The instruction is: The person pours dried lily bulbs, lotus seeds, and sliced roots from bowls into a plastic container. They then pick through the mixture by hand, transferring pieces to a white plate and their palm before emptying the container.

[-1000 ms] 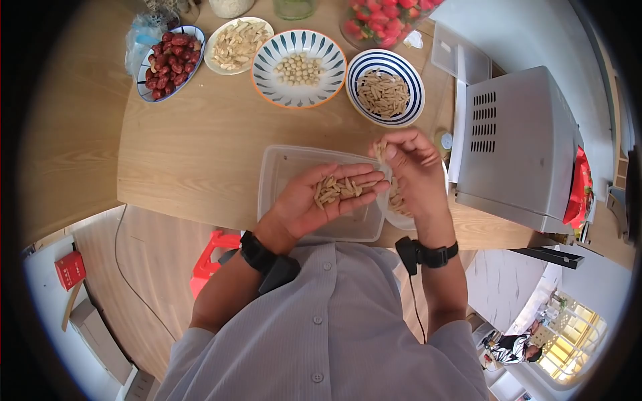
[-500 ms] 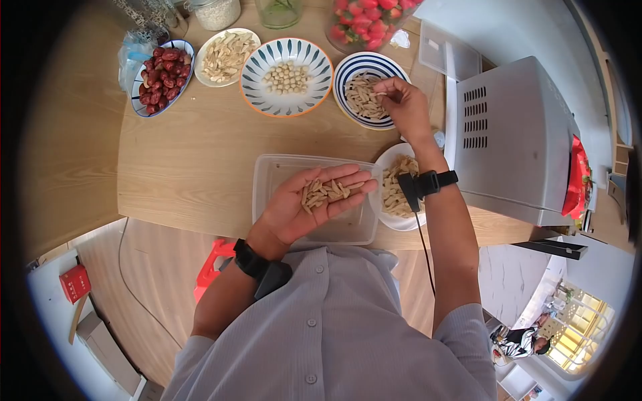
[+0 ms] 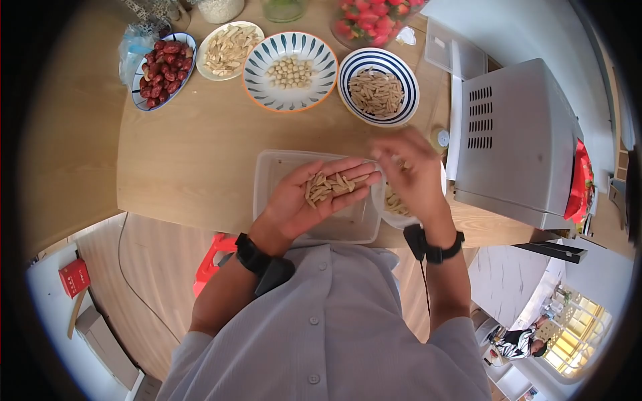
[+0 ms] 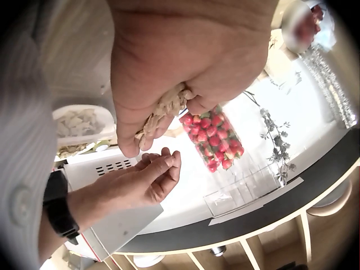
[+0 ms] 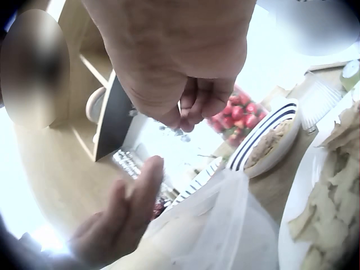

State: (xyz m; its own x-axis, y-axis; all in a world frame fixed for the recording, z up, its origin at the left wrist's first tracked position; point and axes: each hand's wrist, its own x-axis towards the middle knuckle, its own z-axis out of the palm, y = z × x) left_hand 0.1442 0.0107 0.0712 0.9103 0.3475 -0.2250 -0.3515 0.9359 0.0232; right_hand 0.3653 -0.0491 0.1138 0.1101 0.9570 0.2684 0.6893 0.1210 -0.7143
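My left hand (image 3: 304,197) lies palm up with the fingers extended, carrying a small heap of slender, tan dried pieces (image 3: 329,188) above a clear plastic container (image 3: 267,167). Just right of its fingertips is my right hand (image 3: 411,167), blurred in the head view. Its fingers are curled, with the thumb tip close to them in the left wrist view, and nothing shows between them. Behind it stands a blue-and-white striped bowl (image 3: 412,87) of similar tan pieces. Below the right hand, a white plate (image 5: 289,214) of pale dried flakes (image 5: 332,197) is partly hidden.
Along the back are red dates (image 3: 162,72) on an oval dish, a plate of pale slices (image 3: 231,50), a patterned bowl (image 3: 257,83) of round cream-coloured seeds and a container of strawberries (image 3: 371,17). A grey appliance (image 3: 515,134) bounds the table's right side.
My right hand went from beside the left fingertips, with tan pieces pinched, to over the striped bowl, then returned near the left hand. The left hand stayed palm up with its heap.
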